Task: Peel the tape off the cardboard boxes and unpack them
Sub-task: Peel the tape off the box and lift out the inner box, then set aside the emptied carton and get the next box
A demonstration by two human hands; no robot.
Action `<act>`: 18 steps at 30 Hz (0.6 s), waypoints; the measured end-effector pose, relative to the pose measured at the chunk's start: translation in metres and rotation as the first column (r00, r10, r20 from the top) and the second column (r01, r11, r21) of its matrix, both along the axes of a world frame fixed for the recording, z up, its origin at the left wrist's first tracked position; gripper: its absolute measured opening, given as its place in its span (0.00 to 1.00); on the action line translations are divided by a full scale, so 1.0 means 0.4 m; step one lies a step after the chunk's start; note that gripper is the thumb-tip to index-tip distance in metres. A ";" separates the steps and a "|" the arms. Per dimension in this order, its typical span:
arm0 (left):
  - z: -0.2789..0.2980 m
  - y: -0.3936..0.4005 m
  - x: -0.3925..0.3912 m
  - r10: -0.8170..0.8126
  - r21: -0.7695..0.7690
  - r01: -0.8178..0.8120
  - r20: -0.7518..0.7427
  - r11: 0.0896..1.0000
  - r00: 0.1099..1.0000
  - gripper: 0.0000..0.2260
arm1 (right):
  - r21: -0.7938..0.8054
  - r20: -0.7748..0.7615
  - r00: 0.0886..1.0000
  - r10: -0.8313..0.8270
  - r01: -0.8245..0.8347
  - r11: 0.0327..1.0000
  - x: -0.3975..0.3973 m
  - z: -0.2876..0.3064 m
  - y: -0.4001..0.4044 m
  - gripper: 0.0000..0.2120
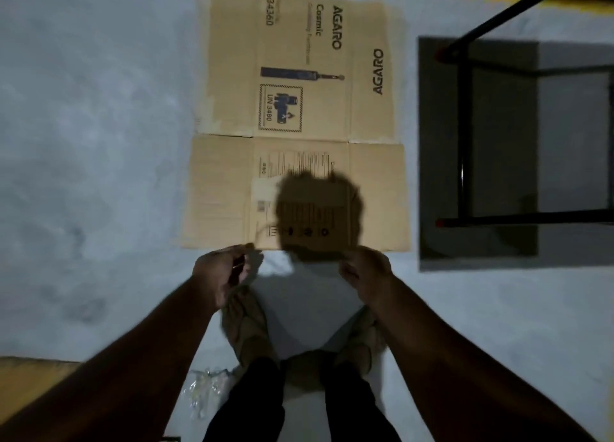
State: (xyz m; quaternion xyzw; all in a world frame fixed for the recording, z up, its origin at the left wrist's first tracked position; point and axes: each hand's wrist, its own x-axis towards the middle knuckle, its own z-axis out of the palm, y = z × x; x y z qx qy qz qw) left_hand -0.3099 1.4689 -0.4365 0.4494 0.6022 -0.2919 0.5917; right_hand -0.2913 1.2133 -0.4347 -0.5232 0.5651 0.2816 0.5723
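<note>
— Left hand loosely curled, maybe pinching something thin; hard to tell. Right hand curled at the near edge of the flattened cardboard box.

— Probably laying it down flat. Next: let go, fetch another box.

— Lying opened out on the floor, printed AGARO, near half shadowed.

Looks like a bare storeroom or workroom: dim light, a rough grey concrete floor, flattened cardboard boxes just beyond the hands, a black metal stand off to the right.
</note>
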 end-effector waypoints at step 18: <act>1.269 -0.101 0.156 -0.618 0.473 0.401 0.650 0.785 0.443 0.04 | -0.251 0.714 0.582 0.390 -0.308 0.918 0.128 1.362 0.083 0.07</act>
